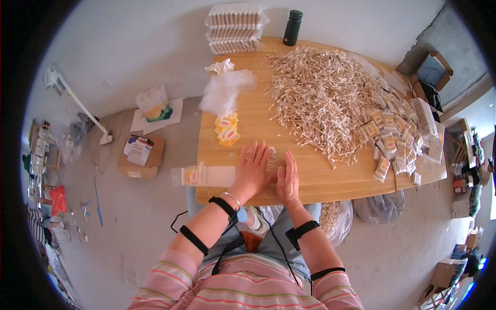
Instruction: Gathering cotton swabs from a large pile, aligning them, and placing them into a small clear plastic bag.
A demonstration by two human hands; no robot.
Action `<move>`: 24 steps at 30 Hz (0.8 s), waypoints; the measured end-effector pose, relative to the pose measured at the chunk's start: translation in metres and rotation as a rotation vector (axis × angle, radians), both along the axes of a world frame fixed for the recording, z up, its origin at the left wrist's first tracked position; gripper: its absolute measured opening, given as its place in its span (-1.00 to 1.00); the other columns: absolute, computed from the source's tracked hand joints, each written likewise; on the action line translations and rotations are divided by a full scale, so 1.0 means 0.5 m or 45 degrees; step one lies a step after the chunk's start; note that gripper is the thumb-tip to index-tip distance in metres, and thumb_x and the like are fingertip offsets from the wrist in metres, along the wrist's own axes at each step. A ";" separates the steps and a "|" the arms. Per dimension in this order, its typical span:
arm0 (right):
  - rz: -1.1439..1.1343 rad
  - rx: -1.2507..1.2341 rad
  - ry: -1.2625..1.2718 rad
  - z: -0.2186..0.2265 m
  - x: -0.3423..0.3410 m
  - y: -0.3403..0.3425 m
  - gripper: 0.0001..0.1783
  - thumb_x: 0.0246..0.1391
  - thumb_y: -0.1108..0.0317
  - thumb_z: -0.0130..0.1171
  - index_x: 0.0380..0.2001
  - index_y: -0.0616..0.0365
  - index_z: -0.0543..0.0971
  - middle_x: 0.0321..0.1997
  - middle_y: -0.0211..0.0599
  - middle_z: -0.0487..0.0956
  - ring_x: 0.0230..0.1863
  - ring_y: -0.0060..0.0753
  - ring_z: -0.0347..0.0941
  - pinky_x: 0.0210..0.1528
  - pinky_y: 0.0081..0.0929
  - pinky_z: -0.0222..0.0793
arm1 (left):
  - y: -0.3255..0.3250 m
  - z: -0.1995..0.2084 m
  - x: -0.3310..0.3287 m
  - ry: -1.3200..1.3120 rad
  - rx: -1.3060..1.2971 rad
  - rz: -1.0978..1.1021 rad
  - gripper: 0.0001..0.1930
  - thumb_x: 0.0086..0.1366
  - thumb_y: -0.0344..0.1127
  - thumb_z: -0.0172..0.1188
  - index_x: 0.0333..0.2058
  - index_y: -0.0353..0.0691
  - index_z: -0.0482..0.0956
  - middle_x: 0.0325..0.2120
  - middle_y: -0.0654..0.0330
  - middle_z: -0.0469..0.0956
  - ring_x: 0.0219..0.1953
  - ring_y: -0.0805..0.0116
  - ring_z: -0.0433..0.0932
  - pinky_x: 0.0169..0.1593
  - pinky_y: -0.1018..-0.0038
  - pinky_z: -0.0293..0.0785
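Note:
My left hand lies flat near the table's front edge, fingers stretched forward over a small bunch of cotton swabs, most of which it hides. Just to its right my right hand stands on its edge, fingers straight and together, palm toward the bunch. Neither hand is gripping anything. Left of my left hand lies a flat white strip, with a clear plastic bag holding a yellow card at its far left end. Several yellow and white cards lie fanned out beyond it.
A large heap of loose cotton swabs covers the table's right middle. Filled small packets pile up at the right. Clear bags lie at the back left. Stacked swab packs and a dark green bottle stand at the back.

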State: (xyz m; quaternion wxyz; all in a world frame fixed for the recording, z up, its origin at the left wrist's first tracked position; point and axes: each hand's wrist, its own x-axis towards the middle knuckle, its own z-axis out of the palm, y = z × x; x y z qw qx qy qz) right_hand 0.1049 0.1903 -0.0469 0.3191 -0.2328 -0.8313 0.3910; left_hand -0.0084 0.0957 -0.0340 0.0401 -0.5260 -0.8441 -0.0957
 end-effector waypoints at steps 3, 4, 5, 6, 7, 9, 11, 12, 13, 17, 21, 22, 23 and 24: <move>-0.015 -0.009 0.011 -0.001 0.007 0.007 -0.48 0.22 0.44 -0.09 0.24 0.31 0.22 0.32 0.14 0.24 0.32 0.16 0.16 0.34 -0.15 0.11 | -0.029 0.025 0.039 -0.120 -0.226 -0.075 -0.05 0.11 0.11 0.23 0.35 -0.23 0.02 0.37 0.04 0.02 0.43 0.10 -0.09 0.39 -0.02 -0.21; -0.017 -0.014 0.016 0.000 0.006 0.004 -0.48 0.22 0.44 -0.09 0.24 0.31 0.22 0.32 0.14 0.24 0.32 0.16 0.16 0.34 -0.15 0.11 | -0.038 0.019 0.046 -0.115 -0.231 -0.077 -0.05 0.11 0.11 0.23 0.35 -0.23 0.02 0.37 0.04 0.02 0.43 0.10 -0.09 0.39 -0.02 -0.21; -0.012 -0.009 0.021 0.001 0.005 0.002 -0.49 0.23 0.44 -0.08 0.23 0.31 0.23 0.31 0.14 0.25 0.31 0.16 0.17 0.33 -0.15 0.12 | -0.045 0.011 0.052 -0.122 -0.169 -0.065 -0.04 0.09 0.14 0.23 0.34 -0.23 0.04 0.37 0.03 0.02 0.43 0.08 -0.09 0.39 -0.03 -0.22; -0.008 -0.002 0.025 0.001 0.003 0.001 -0.50 0.23 0.44 -0.08 0.22 0.31 0.24 0.30 0.14 0.26 0.30 0.15 0.19 0.33 -0.15 0.13 | -0.048 0.003 0.053 -0.130 -0.106 -0.054 -0.04 0.08 0.16 0.24 0.34 -0.23 0.07 0.37 0.03 0.03 0.43 0.06 -0.09 0.39 -0.04 -0.23; -0.013 -0.005 0.022 -0.002 0.004 0.002 -0.50 0.23 0.44 -0.08 0.22 0.31 0.24 0.30 0.14 0.26 0.30 0.15 0.19 0.33 -0.15 0.13 | -0.043 0.002 0.050 -0.132 -0.108 -0.058 -0.04 0.08 0.16 0.24 0.34 -0.23 0.07 0.37 0.03 0.03 0.43 0.06 -0.09 0.39 -0.04 -0.23; -0.024 -0.005 0.061 -0.009 0.003 0.006 -0.53 0.23 0.44 -0.08 0.20 0.31 0.27 0.28 0.15 0.29 0.28 0.16 0.22 0.31 -0.15 0.16 | -0.024 -0.001 0.032 -0.035 -0.238 -0.038 -0.04 0.09 0.14 0.23 0.34 -0.22 0.04 0.37 0.02 0.00 0.43 0.05 -0.10 0.38 -0.05 -0.22; -0.031 -0.019 0.051 -0.002 0.003 0.002 -0.55 0.23 0.44 -0.08 0.18 0.31 0.28 0.27 0.14 0.30 0.27 0.17 0.23 0.30 -0.15 0.17 | 0.004 0.007 0.012 -0.057 -0.168 -0.001 -0.04 0.09 0.12 0.24 0.35 -0.22 0.03 0.38 0.01 -0.02 0.43 0.04 -0.11 0.38 -0.06 -0.22; -0.034 -0.031 0.048 0.003 0.002 -0.001 -0.56 0.24 0.45 -0.08 0.17 0.31 0.30 0.26 0.14 0.32 0.26 0.18 0.24 0.29 -0.16 0.18 | 0.009 0.014 0.008 -0.072 -0.095 0.041 -0.04 0.10 0.10 0.25 0.35 -0.22 0.01 0.38 0.01 -0.03 0.43 0.04 -0.12 0.38 -0.07 -0.22; -0.034 -0.026 0.053 0.002 0.002 0.002 -0.56 0.24 0.45 -0.08 0.17 0.31 0.30 0.26 0.14 0.32 0.26 0.18 0.24 0.29 -0.16 0.18 | 0.010 0.010 0.009 -0.067 -0.089 0.041 -0.04 0.10 0.10 0.25 0.35 -0.22 0.01 0.38 0.01 -0.03 0.43 0.04 -0.12 0.38 -0.07 -0.22; -0.048 -0.020 0.067 -0.010 0.007 0.010 -0.58 0.24 0.46 -0.09 0.16 0.32 0.31 0.24 0.14 0.33 0.25 0.17 0.25 0.29 -0.16 0.19 | -0.012 0.016 0.033 -0.124 -0.207 -0.040 -0.06 0.12 0.02 0.24 0.35 -0.24 -0.02 0.38 -0.10 -0.07 0.44 -0.02 -0.15 0.38 -0.08 -0.24; 0.000 -0.052 0.083 -0.008 0.004 0.009 -0.55 0.22 0.48 -0.10 0.18 0.33 0.29 0.29 0.12 0.28 0.31 0.14 0.19 0.32 -0.14 0.15 | -0.029 0.018 0.025 -0.359 0.098 0.043 -0.17 0.21 -0.09 0.20 0.33 -0.31 0.00 0.36 -0.18 -0.05 0.42 -0.08 -0.12 0.40 0.01 -0.19; 0.007 -0.055 0.081 -0.006 0.003 0.006 -0.55 0.22 0.48 -0.10 0.18 0.33 0.29 0.29 0.12 0.28 0.31 0.14 0.19 0.32 -0.14 0.15 | -0.036 0.012 0.020 -0.360 0.097 0.051 -0.17 0.21 -0.09 0.20 0.33 -0.31 0.00 0.36 -0.18 -0.05 0.42 -0.08 -0.12 0.40 0.01 -0.19; 0.010 0.117 -0.018 -0.005 0.001 0.003 -0.50 0.20 0.44 -0.04 0.20 0.33 0.27 0.33 0.11 0.24 0.36 0.10 0.12 0.36 -0.13 0.06 | -0.042 0.004 0.014 -0.512 0.429 0.100 -0.25 0.27 -0.18 0.13 0.32 -0.34 0.01 0.34 -0.19 -0.03 0.40 -0.12 -0.08 0.39 0.05 -0.14; 0.015 0.290 -0.116 -0.004 -0.002 -0.001 -0.44 0.17 0.40 0.03 0.23 0.34 0.25 0.36 0.10 0.19 0.42 0.05 0.05 0.41 -0.11 -0.03 | -0.049 -0.004 0.009 -0.657 0.764 0.151 -0.33 0.34 -0.26 0.06 0.32 -0.36 0.01 0.33 -0.21 0.00 0.39 -0.15 -0.04 0.39 0.10 -0.08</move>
